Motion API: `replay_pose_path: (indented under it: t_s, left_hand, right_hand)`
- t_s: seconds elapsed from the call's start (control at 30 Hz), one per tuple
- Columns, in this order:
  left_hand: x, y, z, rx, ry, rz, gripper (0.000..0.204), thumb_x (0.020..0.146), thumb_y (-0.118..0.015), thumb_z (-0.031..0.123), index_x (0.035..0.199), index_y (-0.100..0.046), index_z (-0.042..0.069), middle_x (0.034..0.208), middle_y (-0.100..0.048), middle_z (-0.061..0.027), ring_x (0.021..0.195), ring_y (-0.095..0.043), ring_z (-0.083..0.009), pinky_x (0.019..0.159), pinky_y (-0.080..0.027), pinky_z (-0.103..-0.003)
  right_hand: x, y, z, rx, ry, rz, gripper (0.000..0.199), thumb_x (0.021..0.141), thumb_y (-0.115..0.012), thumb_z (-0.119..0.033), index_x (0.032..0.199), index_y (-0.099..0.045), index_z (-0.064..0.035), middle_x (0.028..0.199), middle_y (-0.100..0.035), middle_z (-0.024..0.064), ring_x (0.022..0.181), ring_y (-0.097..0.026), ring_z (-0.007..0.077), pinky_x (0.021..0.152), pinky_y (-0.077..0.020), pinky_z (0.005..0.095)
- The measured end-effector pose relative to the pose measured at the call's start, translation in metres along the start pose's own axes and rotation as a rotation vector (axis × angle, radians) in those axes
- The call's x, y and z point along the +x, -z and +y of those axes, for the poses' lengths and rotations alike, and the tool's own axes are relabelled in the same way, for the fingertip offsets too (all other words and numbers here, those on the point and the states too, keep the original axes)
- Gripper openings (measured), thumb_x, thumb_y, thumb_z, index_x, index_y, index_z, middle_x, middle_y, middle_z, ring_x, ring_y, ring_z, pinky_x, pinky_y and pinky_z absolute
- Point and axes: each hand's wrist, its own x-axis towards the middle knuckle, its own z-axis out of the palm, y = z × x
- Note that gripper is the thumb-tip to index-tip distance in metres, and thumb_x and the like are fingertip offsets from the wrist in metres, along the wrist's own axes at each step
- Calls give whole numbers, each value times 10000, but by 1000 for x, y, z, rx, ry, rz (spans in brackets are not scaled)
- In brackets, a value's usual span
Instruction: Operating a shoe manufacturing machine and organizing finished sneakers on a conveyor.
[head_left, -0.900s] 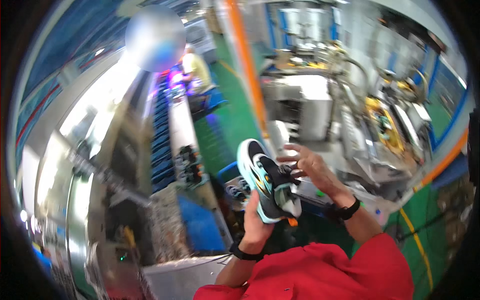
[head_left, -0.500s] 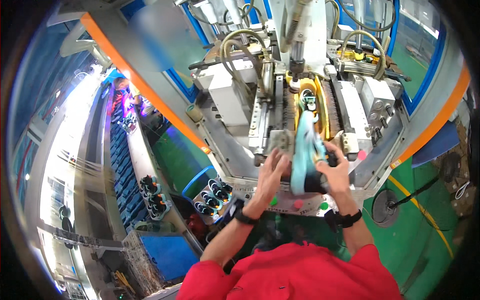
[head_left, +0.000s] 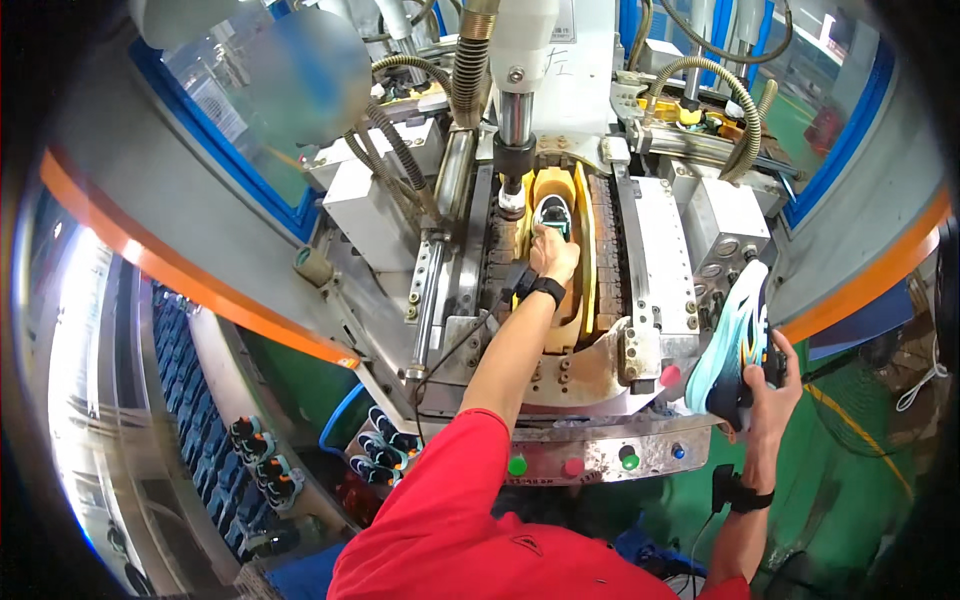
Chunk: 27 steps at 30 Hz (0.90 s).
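Note:
In my right hand (head_left: pixel 772 400) is a sneaker with a mint and white sole, a black upper and orange marks (head_left: pixel 735 345). It is held nearly upright, right of the press, my fingers closed round its black side. My left hand (head_left: pixel 553 257) reaches into the yellow-lined mould (head_left: pixel 585 300) of the press. Its fingers are closed at the near end of a small black-and-white piece with mint edging (head_left: pixel 552 212); whether this is part of a shoe I cannot tell. The palm hides the mould's middle. A metal press rod (head_left: pixel 515 150) hangs just left of that piece.
Green, red and blue buttons (head_left: pixel 629 458) line the press's front panel. Steel cylinders and white blocks (head_left: pixel 722 225) flank the mould. At left, several shoes sit in a box (head_left: pixel 385 445) and more (head_left: pixel 268 465) lie beside a conveyor (head_left: pixel 190 400). An orange-edged frame (head_left: pixel 200 280) surrounds the press.
The sneaker has gone from the mould's front to the right, in my right hand. My left hand has moved forward into the mould onto the black-and-white piece. The view has shifted.

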Motion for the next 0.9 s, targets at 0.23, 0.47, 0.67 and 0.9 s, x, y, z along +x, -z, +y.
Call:
replay_pose_path:
  t_s: [0.23,0.47,0.67,0.9]
  left_hand:
    - [-38,67,-46,-1110,381,-449,201,800,-694,94,959,-647,-19,882,-685,-107,783,-685,-264,688,-576,-397]
    - [-232,237,-100,-1262,352,-514,449,841,-700,100,1220,-529,-70,1100,-626,-117,936,-646,-200,830,-555,-361]
    - [-367,324,-169,-1172,414,25,448,814,-667,31,1223,-520,-77,1101,-631,-120,986,-641,-217,884,-525,-347]
    - [-494,305,-206,-1020,696,726,406,825,-666,74,1196,-552,-46,1067,-643,-118,925,-646,-261,817,-527,-387]
  right_hand:
    - [122,-86,-17,-528,108,-205,551,661,-717,-153,1181,-611,-5,975,-665,111,862,-615,155,779,-490,288]
    - [154,-294,-8,-759,29,-704,520,603,-810,-263,1002,-662,36,950,-692,215,919,-680,300,808,-533,373]
    - [125,-380,93,-942,312,-449,494,693,-751,-221,1082,-576,28,933,-683,231,893,-673,394,770,-553,434]
    - [72,-367,65,-788,433,-480,567,775,-696,-215,1225,-434,10,1041,-626,287,932,-642,415,811,-521,495]
